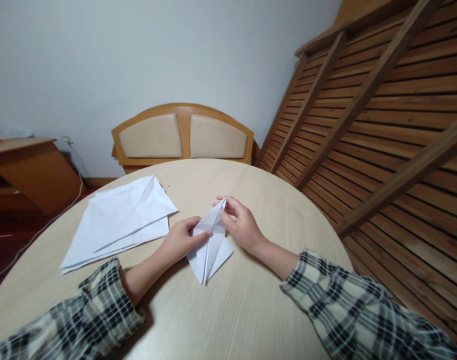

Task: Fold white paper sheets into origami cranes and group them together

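A folded white paper (214,250), shaped like a narrow diamond with pointed flaps, is held just over the round table near its middle. My left hand (182,237) grips its left side, thumb on top and fingers behind. At the upper tip, my right hand (240,224) pinches the paper between thumb and fingers. Two split points hang toward me at the lower end. The parts of my fingers behind the paper are hidden.
A stack of creased white paper sheets (119,215) lies on the left of the pale wooden table (258,310). Behind it stands a padded headboard (183,135). Wooden slats (382,140) lean at the right. A brown cabinet (26,175) and a cable are at the left.
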Available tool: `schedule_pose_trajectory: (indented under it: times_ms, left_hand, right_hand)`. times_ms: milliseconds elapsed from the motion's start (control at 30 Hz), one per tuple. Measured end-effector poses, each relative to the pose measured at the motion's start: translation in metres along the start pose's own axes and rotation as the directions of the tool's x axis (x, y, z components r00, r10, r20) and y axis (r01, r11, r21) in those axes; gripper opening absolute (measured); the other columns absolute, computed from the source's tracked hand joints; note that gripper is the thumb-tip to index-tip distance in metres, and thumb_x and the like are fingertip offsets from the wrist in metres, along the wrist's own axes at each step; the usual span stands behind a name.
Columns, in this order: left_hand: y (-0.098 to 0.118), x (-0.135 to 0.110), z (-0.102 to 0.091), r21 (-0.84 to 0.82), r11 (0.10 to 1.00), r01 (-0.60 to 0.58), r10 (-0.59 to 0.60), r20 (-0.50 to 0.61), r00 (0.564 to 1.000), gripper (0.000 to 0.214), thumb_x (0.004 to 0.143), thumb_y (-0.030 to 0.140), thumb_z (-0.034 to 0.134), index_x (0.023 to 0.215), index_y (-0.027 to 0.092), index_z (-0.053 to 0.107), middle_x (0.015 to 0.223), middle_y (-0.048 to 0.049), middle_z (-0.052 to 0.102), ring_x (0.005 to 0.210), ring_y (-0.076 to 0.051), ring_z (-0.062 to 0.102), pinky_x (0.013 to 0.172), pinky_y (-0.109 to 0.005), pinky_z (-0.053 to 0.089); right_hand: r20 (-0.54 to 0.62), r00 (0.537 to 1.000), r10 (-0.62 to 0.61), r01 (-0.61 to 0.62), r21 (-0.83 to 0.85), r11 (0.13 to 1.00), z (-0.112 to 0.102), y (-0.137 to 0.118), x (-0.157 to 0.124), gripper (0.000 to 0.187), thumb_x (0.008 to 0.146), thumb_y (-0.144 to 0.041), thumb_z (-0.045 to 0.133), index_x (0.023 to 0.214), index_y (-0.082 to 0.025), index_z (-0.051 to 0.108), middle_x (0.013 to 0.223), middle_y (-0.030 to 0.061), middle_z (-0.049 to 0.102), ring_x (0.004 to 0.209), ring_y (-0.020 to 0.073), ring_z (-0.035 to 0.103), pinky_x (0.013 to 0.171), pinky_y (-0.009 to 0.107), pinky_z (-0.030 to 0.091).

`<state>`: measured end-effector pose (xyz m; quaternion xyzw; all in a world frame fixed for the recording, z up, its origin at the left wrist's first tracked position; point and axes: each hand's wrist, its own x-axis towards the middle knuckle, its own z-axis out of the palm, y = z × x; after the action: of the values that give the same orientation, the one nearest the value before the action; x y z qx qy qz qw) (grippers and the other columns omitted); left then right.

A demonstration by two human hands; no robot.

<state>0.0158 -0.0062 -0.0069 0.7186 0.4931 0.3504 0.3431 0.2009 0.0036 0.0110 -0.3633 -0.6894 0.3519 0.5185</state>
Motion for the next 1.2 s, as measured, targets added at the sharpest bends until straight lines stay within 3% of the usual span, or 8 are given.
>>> schedule_pose_trajectory:
  times_ms: [167,367,467,600,700,800,967,1200]
  left_hand:
    - [0.01,-0.004,0.0,0.21,0.976,-0.056,0.068,-0.05,0.996,0.019,0.076,0.038,0.065,0.072,0.02,0.065,0.057,0.0023,0.053,0.054,-0.016,0.046,0.051,-0.026,0.025]
    - [0.013,-0.005,-0.001,0.261,0.963,-0.058,0.072,-0.044,0.996,0.02,0.077,0.039,0.064,0.071,0.019,0.065,0.055,0.0027,0.052,0.053,-0.016,0.046,0.052,-0.026,0.026]
    - [0.01,-0.002,-0.001,0.202,0.978,-0.051,0.061,-0.045,0.997,0.021,0.076,0.039,0.064,0.071,0.018,0.065,0.057,0.0021,0.054,0.055,-0.016,0.047,0.052,-0.026,0.028]
    - [0.009,0.001,-0.002,-0.03,0.999,0.021,-0.021,-0.008,1.0,0.025,0.074,0.041,0.065,0.077,0.016,0.066,0.064,0.0006,0.059,0.059,-0.016,0.051,0.053,-0.025,0.034]
    - [0.008,0.001,-0.003,-0.135,0.987,0.084,-0.079,0.041,0.996,0.028,0.071,0.042,0.068,0.079,0.015,0.066,0.068,-0.0014,0.063,0.061,-0.016,0.055,0.055,-0.025,0.038]
    - [0.006,0.0,-0.004,-0.153,0.983,0.098,-0.085,0.087,0.993,0.028,0.07,0.04,0.07,0.08,0.015,0.066,0.07,-0.0026,0.066,0.062,-0.017,0.058,0.056,-0.025,0.041]
    - [0.003,-0.001,-0.004,-0.129,0.988,0.082,-0.057,0.185,0.981,0.029,0.073,0.039,0.068,0.088,0.015,0.069,0.076,-0.0037,0.068,0.067,-0.019,0.061,0.059,-0.026,0.043]
    - [0.004,-0.003,-0.004,-0.128,0.99,0.061,-0.032,0.219,0.975,0.025,0.073,0.037,0.07,0.084,0.015,0.069,0.074,-0.0033,0.067,0.066,-0.018,0.059,0.058,-0.026,0.041]
  right_hand:
    - [-0.082,0.997,0.009,-0.006,0.031,1.0,0.005,-0.007,-0.001,0.029,0.087,-0.017,0.049,0.114,-0.019,0.06,0.112,0.011,0.069,0.104,0.0197,0.066,0.089,0.038,0.053]
    - [-0.094,0.995,0.034,-0.024,0.107,0.994,0.006,-0.007,-0.002,0.029,0.093,-0.029,0.049,0.119,-0.019,0.057,0.111,0.0122,0.069,0.094,0.0193,0.07,0.084,0.038,0.056]
    - [-0.097,0.995,0.015,-0.001,0.143,0.99,0.004,-0.007,-0.002,0.033,0.096,-0.036,0.045,0.124,-0.02,0.053,0.117,0.0124,0.067,0.096,0.0192,0.069,0.086,0.039,0.054]
    - [-0.06,0.998,0.01,-0.004,0.097,0.995,0.002,0.0,-0.001,0.034,0.095,-0.037,0.047,0.125,-0.022,0.052,0.113,0.0098,0.067,0.103,0.0187,0.063,0.094,0.038,0.048]
    - [0.053,0.998,0.038,-0.037,-0.006,0.999,0.003,0.01,0.0,0.026,0.089,-0.041,0.057,0.102,-0.019,0.064,0.104,0.008,0.068,0.099,0.0204,0.062,0.09,0.038,0.047]
    - [0.095,0.994,0.063,-0.057,-0.063,0.996,0.002,0.015,0.001,0.027,0.083,-0.044,0.063,0.08,-0.018,0.067,0.087,0.006,0.068,0.089,0.0208,0.061,0.083,0.036,0.047]
    - [0.027,0.996,0.083,-0.083,0.001,0.997,0.0,0.009,0.003,0.035,0.083,-0.05,0.06,0.067,-0.019,0.064,0.069,0.0013,0.062,0.071,0.017,0.058,0.069,0.031,0.045]
    - [-0.144,0.987,0.069,-0.052,0.118,0.992,-0.006,0.008,0.009,0.03,0.084,-0.048,0.059,0.078,-0.02,0.066,0.079,0.0043,0.067,0.079,0.0175,0.061,0.08,0.033,0.048]
